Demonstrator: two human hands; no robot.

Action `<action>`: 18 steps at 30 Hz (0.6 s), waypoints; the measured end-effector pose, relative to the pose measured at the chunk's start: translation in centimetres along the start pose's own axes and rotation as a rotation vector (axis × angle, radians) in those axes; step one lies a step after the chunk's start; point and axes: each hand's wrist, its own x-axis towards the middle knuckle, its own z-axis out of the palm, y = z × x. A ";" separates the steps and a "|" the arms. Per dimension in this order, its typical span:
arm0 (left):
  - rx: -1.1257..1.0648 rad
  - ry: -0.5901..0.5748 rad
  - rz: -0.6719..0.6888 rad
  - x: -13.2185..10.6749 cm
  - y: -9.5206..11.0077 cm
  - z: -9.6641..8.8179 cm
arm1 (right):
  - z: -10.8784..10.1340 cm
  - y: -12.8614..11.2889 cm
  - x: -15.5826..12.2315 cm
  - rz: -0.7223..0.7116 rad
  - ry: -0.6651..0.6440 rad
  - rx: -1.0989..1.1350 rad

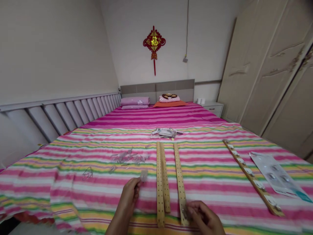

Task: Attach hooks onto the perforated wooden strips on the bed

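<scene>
My left hand [130,192] pinches a small clear plastic bag [144,175] just left of the wooden strips. My right hand [204,215] is closed at the near end of the rightmost perforated wooden strip [179,176]. Something small, dark and shiny shows at its fingertips against that strip; its kind is unclear. Two more perforated wooden strips, a left one [159,186] and a middle one [165,182], lie side by side between my hands. Beyond my left hand are several small clear plastic packets [124,157] scattered on the striped sheet.
On the right lies a wooden strip with round white pieces [248,171] along it, beside a blister pack [278,176]. A heap of plastic packaging [165,133] sits farther up the bed [110,195]. Thin wire-like loops [87,173] lie at left; folded bedding [135,101] is by the headboard.
</scene>
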 end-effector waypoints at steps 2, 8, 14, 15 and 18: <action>-0.049 -0.108 -0.073 -2.3 0.1 1.1 | 0.4 -1.3 0.2 -0.080 -0.052 -0.078; -0.121 -0.322 -0.211 -6.5 -0.8 3.9 | 1.6 -3.7 0.1 -0.346 -0.059 -0.161; -0.451 -0.535 -0.581 -7.7 -2.0 5.5 | 1.1 -2.8 0.4 -0.009 -0.064 0.080; -0.514 -0.617 -0.636 -7.9 -2.3 5.6 | 1.0 -2.7 0.5 0.052 -0.100 0.124; -0.649 -0.829 -0.721 -8.4 -3.1 6.1 | 0.9 -2.4 0.6 0.146 -0.189 0.232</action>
